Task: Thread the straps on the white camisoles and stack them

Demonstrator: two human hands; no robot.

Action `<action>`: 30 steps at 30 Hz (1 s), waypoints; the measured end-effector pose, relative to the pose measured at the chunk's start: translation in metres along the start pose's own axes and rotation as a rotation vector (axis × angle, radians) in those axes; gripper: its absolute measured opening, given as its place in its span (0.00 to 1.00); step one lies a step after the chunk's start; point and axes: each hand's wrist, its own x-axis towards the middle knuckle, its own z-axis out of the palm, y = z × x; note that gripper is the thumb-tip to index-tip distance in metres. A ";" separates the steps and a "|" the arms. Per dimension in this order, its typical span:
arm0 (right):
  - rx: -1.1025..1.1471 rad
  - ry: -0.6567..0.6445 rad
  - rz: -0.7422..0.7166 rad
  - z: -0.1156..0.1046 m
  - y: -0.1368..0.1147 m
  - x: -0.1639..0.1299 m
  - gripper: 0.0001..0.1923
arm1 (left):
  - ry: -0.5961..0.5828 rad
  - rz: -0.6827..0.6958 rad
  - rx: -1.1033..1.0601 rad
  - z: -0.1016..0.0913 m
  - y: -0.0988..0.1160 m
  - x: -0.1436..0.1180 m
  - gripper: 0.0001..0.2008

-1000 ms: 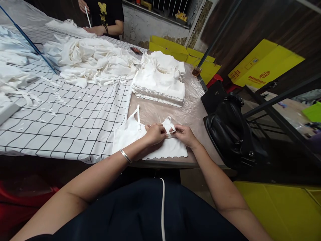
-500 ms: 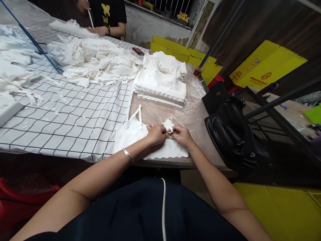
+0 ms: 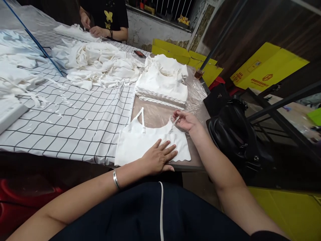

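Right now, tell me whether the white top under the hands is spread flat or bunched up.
Spread flat. The white top lies smooth on the table; left hand presses it, right hand holds one strap.

Even overhead light, soft shadows, sharp centre, bowed wide-angle edges, dim surroundings.

table, checked cloth, white garments

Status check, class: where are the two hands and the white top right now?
Left hand flat on white top. Right hand pinching its strap. Folded stack beyond, apart.
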 end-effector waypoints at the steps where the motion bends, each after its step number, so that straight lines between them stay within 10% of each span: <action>1: -0.033 0.031 0.028 0.003 -0.009 0.009 0.07 | -0.013 0.003 -0.008 0.000 -0.001 -0.001 0.33; 9: -0.502 0.121 0.156 0.023 -0.030 0.033 0.20 | 0.062 -0.042 -0.039 -0.012 0.004 0.000 0.30; 14: -0.779 0.290 -0.020 -0.018 -0.022 -0.023 0.26 | 0.311 -0.652 0.082 -0.046 -0.013 -0.059 0.18; 17: -0.961 0.282 -0.041 -0.042 0.014 -0.079 0.22 | 0.244 -1.028 0.192 -0.064 -0.027 -0.095 0.18; 20: -1.044 0.328 -0.098 -0.047 0.060 -0.116 0.15 | 0.181 -1.128 0.188 -0.068 -0.033 -0.105 0.16; 25: -0.769 0.376 -0.362 -0.031 0.089 -0.122 0.12 | 0.405 -1.071 -0.098 -0.057 -0.032 -0.094 0.12; 30: -0.061 0.176 -0.254 -0.032 0.064 -0.125 0.23 | 0.768 -1.062 -1.060 -0.073 -0.036 -0.093 0.20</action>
